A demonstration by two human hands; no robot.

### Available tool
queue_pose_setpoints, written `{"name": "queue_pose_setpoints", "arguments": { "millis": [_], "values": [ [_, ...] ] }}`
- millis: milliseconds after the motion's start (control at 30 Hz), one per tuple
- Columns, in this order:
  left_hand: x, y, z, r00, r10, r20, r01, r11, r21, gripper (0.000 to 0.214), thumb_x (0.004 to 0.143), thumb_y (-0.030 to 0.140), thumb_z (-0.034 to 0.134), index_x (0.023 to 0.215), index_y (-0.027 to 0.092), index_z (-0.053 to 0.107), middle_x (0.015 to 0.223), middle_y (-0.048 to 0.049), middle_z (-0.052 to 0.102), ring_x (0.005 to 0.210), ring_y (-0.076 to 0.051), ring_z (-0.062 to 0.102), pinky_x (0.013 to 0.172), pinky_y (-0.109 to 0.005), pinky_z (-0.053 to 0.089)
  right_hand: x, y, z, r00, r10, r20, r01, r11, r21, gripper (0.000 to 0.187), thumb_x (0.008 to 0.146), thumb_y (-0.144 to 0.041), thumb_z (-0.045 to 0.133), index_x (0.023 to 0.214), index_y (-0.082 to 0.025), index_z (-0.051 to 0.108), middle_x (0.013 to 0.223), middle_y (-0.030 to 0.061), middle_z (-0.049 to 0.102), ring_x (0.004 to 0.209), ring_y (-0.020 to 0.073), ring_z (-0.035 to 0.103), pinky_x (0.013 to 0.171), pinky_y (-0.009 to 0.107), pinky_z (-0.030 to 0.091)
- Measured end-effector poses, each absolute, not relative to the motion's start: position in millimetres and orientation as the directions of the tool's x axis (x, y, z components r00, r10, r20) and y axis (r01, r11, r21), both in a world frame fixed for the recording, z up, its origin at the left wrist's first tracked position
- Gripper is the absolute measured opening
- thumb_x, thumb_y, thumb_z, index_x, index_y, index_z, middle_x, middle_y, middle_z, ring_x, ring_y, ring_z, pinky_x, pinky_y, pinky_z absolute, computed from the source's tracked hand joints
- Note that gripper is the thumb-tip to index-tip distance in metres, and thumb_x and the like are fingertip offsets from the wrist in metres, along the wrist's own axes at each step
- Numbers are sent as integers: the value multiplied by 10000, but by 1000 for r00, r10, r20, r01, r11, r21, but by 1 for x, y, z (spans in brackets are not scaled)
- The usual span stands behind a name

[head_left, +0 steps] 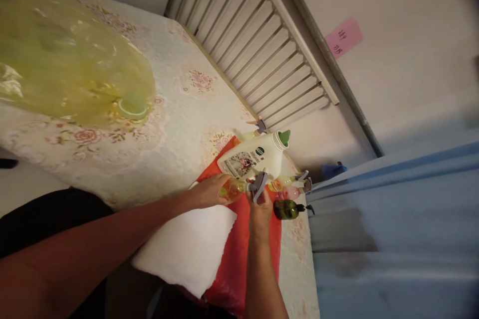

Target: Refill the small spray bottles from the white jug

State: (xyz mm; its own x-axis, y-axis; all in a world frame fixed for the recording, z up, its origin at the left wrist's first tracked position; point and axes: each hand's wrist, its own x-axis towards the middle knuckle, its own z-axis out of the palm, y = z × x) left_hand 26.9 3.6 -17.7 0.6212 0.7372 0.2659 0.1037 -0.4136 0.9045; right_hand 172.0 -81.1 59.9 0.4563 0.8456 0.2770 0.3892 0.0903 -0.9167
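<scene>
A small clear spray bottle (235,189) with orange-yellow contents and a grey trigger head lies across between my hands. My left hand (210,191) is wrapped round its base end. At the neck, just under the trigger, the fingers of my right hand (261,209) are closed on the same bottle. Right behind it is a large white jug (258,154) with a printed label and a green piece at its mouth. Near my right hand stand a dark green pump bottle (286,209) and a pink spray bottle (291,192).
Under the bottles is a red sheet (228,274), with a white cloth (190,246) in front. A big yellow plastic bag (67,60) rests on the floral tablecloth (175,124). Beyond the table are a radiator (258,45) and a blue curtain (404,229).
</scene>
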Motion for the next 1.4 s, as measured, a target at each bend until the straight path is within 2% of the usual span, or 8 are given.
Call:
{"name": "queue_pose_setpoints", "arguments": {
  "millis": [267, 433, 567, 633, 800, 933, 1267, 1400],
  "values": [
    [29, 0, -17, 548, 731, 406, 67, -522, 850, 637, 618, 234, 799, 1187, 240, 513, 1192, -92, 620, 1141, -323, 583, 988, -462, 470, 165, -88, 64, 442, 861, 251, 367, 81, -927, 337, 774, -319, 715, 1097, -225, 691, 1117, 64, 720, 1039, 201, 654, 946, 358, 496],
    [27, -6, -5, 524, 702, 481, 58, -594, 803, 600, 671, 296, 789, 1191, 224, 500, 1189, -87, 605, 1142, -293, 565, 1003, -421, 450, 161, -94, 78, 459, 846, 271, 399, 76, -914, 360, 752, -339, 723, 1086, -207, 693, 1105, 75, 727, 1034, 211, 659, 930, 358, 511],
    [23, -12, 6, 509, 682, 525, 48, -632, 773, 595, 708, 360, 771, 1212, 208, 493, 1190, -104, 589, 1137, -295, 553, 1002, -421, 442, 160, -103, 86, 490, 827, 275, 359, 97, -928, 389, 741, -314, 737, 1104, -187, 678, 1111, 74, 730, 1053, 220, 660, 963, 391, 500],
    [20, -16, 12, 521, 666, 534, 28, -638, 769, 611, 702, 339, 774, 1222, 203, 484, 1181, -102, 580, 1139, -293, 545, 1012, -422, 438, 160, -106, 91, 498, 819, 283, 341, 115, -933, 406, 733, -297, 750, 1116, -188, 673, 1099, 71, 734, 1043, 217, 665, 957, 395, 503],
    [17, -20, 18, 544, 655, 524, -53, -596, 801, 696, 624, 202, 790, 1229, 222, 447, 1188, -80, 527, 1172, -287, 517, 1042, -437, 436, 158, -111, 100, 510, 816, 273, 312, 121, -942, 365, 721, -277, 762, 1068, -193, 687, 1074, 72, 738, 1021, 217, 672, 939, 408, 510],
    [15, -21, 20, 525, 661, 536, -126, -562, 817, 735, 598, 157, 786, 1231, 224, 419, 1203, -79, 481, 1177, -283, 510, 1047, -442, 439, 153, -113, 104, 531, 809, 253, 267, 124, -956, 399, 703, -285, 779, 1077, -188, 680, 1091, 88, 734, 1059, 236, 668, 971, 448, 492],
    [13, -31, 17, 560, 639, 528, -190, -521, 832, 745, 616, 152, 761, 1268, 234, 410, 1267, -89, 493, 1228, -292, 493, 1072, -447, 423, 155, -126, 104, 544, 807, 230, 299, 70, -952, 410, 665, -322, 808, 1039, -189, 703, 1037, 71, 747, 974, 223, 687, 937, 408, 523],
    [13, -33, 14, 597, 633, 493, -195, -481, 855, 711, 635, 189, 760, 1264, 231, 432, 1201, -85, 565, 1142, -284, 556, 997, -431, 469, 152, -135, 106, 614, 753, 236, 303, 51, -952, 404, 658, -301, 819, 1032, -193, 709, 1003, 51, 754, 955, 208, 689, 921, 374, 527]
  ]
}}
